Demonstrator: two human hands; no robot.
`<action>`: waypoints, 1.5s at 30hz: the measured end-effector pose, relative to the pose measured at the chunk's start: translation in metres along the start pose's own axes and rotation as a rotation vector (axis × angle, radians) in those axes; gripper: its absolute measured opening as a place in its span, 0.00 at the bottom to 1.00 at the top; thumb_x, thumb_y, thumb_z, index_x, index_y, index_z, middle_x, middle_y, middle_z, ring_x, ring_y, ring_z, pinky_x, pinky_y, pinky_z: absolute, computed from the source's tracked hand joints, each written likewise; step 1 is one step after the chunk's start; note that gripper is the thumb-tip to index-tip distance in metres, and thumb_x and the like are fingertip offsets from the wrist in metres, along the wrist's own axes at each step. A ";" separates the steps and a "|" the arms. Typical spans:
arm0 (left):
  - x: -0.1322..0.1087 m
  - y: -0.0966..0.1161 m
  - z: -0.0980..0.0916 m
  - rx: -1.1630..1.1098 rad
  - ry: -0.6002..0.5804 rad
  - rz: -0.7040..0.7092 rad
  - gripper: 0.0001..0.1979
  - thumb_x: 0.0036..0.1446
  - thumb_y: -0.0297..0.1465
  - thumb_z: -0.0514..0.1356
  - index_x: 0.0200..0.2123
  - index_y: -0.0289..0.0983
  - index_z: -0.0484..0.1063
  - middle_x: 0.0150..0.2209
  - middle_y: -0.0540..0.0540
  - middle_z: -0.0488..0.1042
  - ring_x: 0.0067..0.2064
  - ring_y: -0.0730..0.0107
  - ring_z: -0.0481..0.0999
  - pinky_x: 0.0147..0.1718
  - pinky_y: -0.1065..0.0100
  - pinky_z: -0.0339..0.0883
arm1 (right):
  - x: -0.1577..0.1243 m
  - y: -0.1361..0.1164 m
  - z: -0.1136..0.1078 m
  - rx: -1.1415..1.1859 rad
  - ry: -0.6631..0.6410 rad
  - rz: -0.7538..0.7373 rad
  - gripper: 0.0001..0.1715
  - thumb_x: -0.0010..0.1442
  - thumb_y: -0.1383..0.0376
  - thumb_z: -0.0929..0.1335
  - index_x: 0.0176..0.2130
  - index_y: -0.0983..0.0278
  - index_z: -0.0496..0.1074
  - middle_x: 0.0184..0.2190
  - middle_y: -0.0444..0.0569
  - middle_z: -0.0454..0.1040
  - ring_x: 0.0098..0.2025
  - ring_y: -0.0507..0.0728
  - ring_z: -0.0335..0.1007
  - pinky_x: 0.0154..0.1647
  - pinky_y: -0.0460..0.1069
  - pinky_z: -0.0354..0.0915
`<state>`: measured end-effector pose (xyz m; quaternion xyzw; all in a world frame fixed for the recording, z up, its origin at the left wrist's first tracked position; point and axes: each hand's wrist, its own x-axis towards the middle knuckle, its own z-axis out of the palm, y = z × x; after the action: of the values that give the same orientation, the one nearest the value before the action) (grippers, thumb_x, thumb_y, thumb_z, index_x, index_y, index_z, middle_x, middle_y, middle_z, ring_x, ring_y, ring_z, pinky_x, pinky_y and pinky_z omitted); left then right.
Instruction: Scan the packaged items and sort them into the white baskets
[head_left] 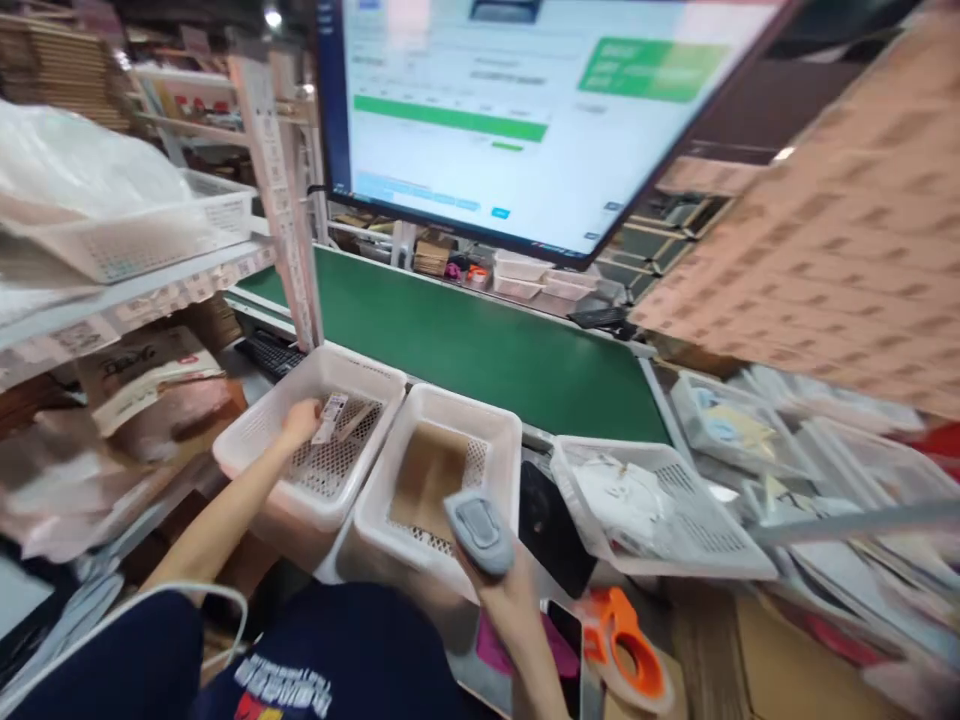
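Observation:
My left hand (300, 420) reaches into a white perforated basket (247, 440) and pinches a small white packet (332, 417) with a label. My right hand (510, 590) is closed round the handle of a grey barcode scanner (478, 528), held over the front rim of a second white basket (495, 425). That basket holds a flat brown envelope (427, 470). A third white basket (742, 560) to the right holds clear-bagged white items.
A green conveyor belt (480, 340) runs behind the baskets, under a large monitor (525, 110). An orange tape dispenser (626, 650) and a phone lie near my right wrist. Shelves with a basket and bags stand left; trays of packets and a cardboard stack (840, 230) are right.

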<state>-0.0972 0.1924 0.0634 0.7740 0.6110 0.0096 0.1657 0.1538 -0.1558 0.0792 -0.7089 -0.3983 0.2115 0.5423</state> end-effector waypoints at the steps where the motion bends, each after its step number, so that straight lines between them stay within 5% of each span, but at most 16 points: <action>1: -0.005 0.010 -0.006 -0.021 0.042 0.067 0.07 0.65 0.27 0.60 0.42 0.32 0.78 0.45 0.39 0.83 0.49 0.55 0.82 0.40 0.67 0.67 | 0.008 -0.010 0.007 -0.047 -0.085 -0.068 0.20 0.58 0.52 0.75 0.42 0.64 0.77 0.39 0.53 0.79 0.43 0.64 0.79 0.45 0.59 0.76; 4: -0.023 0.044 -0.009 -0.105 0.097 0.258 0.08 0.65 0.34 0.60 0.41 0.36 0.78 0.43 0.42 0.84 0.46 0.57 0.82 0.41 0.66 0.67 | 0.031 -0.032 0.025 -0.207 -0.173 -0.196 0.14 0.59 0.59 0.72 0.43 0.63 0.75 0.41 0.53 0.74 0.42 0.63 0.75 0.42 0.55 0.71; 7: -0.045 0.078 0.010 -0.337 0.084 0.420 0.08 0.61 0.36 0.60 0.35 0.38 0.76 0.36 0.46 0.83 0.38 0.61 0.82 0.39 0.66 0.68 | 0.046 -0.043 0.031 -0.332 -0.193 -0.197 0.18 0.57 0.64 0.70 0.49 0.62 0.74 0.44 0.52 0.73 0.43 0.63 0.75 0.41 0.53 0.68; 11: -0.064 0.108 0.041 -0.585 -0.101 0.448 0.09 0.59 0.37 0.62 0.32 0.38 0.74 0.32 0.46 0.81 0.31 0.63 0.81 0.34 0.67 0.70 | 0.037 -0.028 0.013 -0.321 -0.170 -0.125 0.20 0.56 0.66 0.70 0.50 0.61 0.74 0.45 0.52 0.74 0.46 0.64 0.76 0.44 0.54 0.69; 13: -0.056 0.111 0.044 -0.515 -0.118 0.417 0.11 0.62 0.40 0.64 0.37 0.37 0.76 0.38 0.45 0.84 0.35 0.63 0.83 0.37 0.67 0.72 | 0.020 -0.006 -0.007 -0.253 -0.142 -0.065 0.17 0.58 0.62 0.70 0.48 0.61 0.74 0.44 0.53 0.76 0.47 0.65 0.77 0.47 0.56 0.71; 18: 0.005 0.089 0.029 -0.176 0.084 0.158 0.18 0.74 0.39 0.57 0.56 0.33 0.75 0.57 0.33 0.80 0.58 0.50 0.80 0.55 0.60 0.71 | -0.027 0.060 -0.050 -0.219 -0.071 0.151 0.21 0.58 0.50 0.72 0.44 0.62 0.75 0.42 0.54 0.78 0.45 0.68 0.79 0.47 0.59 0.72; 22: 0.034 0.073 0.042 -0.026 0.001 0.074 0.15 0.69 0.35 0.65 0.53 0.30 0.76 0.55 0.31 0.80 0.57 0.50 0.80 0.55 0.56 0.73 | -0.045 0.075 -0.053 -0.198 -0.059 0.157 0.21 0.58 0.49 0.72 0.43 0.61 0.75 0.42 0.54 0.78 0.44 0.67 0.79 0.44 0.58 0.73; 25: 0.034 0.074 0.057 0.062 -0.038 0.090 0.08 0.70 0.31 0.64 0.47 0.33 0.78 0.48 0.40 0.82 0.51 0.58 0.81 0.54 0.56 0.74 | -0.038 0.063 -0.048 -0.183 -0.081 0.091 0.15 0.59 0.54 0.71 0.43 0.61 0.75 0.41 0.53 0.77 0.44 0.66 0.79 0.44 0.56 0.73; 27: 0.030 0.081 0.057 0.113 0.002 0.094 0.09 0.72 0.29 0.58 0.48 0.32 0.78 0.49 0.37 0.82 0.52 0.55 0.82 0.52 0.55 0.74 | -0.022 0.049 -0.045 -0.218 -0.118 0.037 0.14 0.58 0.60 0.69 0.44 0.62 0.74 0.42 0.52 0.76 0.43 0.64 0.78 0.43 0.54 0.72; 32: 0.005 0.111 0.022 0.193 0.190 0.253 0.16 0.73 0.31 0.51 0.55 0.32 0.75 0.56 0.31 0.78 0.57 0.44 0.79 0.47 0.57 0.71 | 0.035 -0.006 -0.032 -0.467 -0.192 -0.127 0.23 0.55 0.71 0.66 0.50 0.62 0.73 0.48 0.54 0.73 0.44 0.63 0.77 0.40 0.52 0.68; 38: -0.054 0.146 -0.006 0.349 0.378 0.548 0.16 0.74 0.33 0.49 0.43 0.35 0.77 0.44 0.35 0.80 0.47 0.50 0.81 0.41 0.61 0.67 | 0.086 -0.062 -0.007 -0.674 -0.281 -0.169 0.39 0.56 0.72 0.68 0.66 0.60 0.67 0.56 0.56 0.71 0.46 0.66 0.78 0.41 0.55 0.68; 42: -0.080 0.157 0.004 0.326 0.411 0.663 0.16 0.72 0.32 0.49 0.36 0.39 0.75 0.38 0.38 0.80 0.42 0.53 0.82 0.35 0.63 0.65 | 0.084 -0.066 -0.009 -0.736 -0.278 -0.138 0.40 0.57 0.72 0.69 0.67 0.61 0.66 0.57 0.57 0.72 0.47 0.67 0.78 0.44 0.57 0.70; 45: -0.086 0.156 0.027 0.266 0.435 0.743 0.19 0.71 0.36 0.48 0.32 0.41 0.74 0.34 0.39 0.79 0.38 0.52 0.82 0.30 0.61 0.64 | 0.069 -0.049 -0.023 -0.714 -0.272 -0.109 0.38 0.55 0.69 0.71 0.64 0.60 0.68 0.55 0.55 0.73 0.46 0.66 0.79 0.43 0.55 0.71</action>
<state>0.0338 0.0728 0.0954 0.9355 0.3083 0.1523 -0.0820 0.1947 -0.1104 0.1411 -0.7965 -0.5520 0.1225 0.2140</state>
